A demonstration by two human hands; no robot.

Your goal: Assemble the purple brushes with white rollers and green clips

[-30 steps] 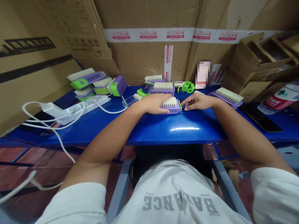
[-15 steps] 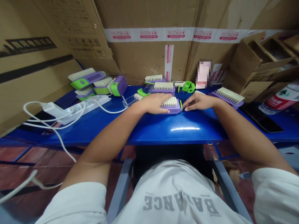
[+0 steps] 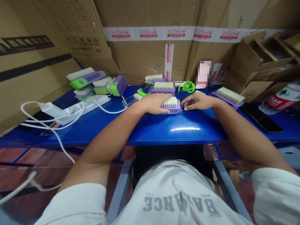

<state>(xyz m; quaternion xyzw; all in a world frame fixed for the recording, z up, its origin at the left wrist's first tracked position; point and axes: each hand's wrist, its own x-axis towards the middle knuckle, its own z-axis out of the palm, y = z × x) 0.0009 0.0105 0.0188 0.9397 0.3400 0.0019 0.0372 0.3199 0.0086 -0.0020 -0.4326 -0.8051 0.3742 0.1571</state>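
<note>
Left hand [image 3: 152, 103] covered part of the purple-backed bristle brush [image 3: 172, 107], so its grip on the brush could not be read. The pink-and-white item [image 3: 203, 73] at the back of the table was pixelated past identifying, and the small green parts [image 3: 188, 87] were too small to tell apart. The plastic water bottle [image 3: 281, 100] was cut off by the right edge.

My left grip [image 3: 153, 104] lies flat, palm down, fingers pointing inward; my right grip [image 3: 198, 101] faces it, fingers slightly spread; my left forearm [image 3: 110, 137] and right forearm [image 3: 243, 134] slant inward.
</note>
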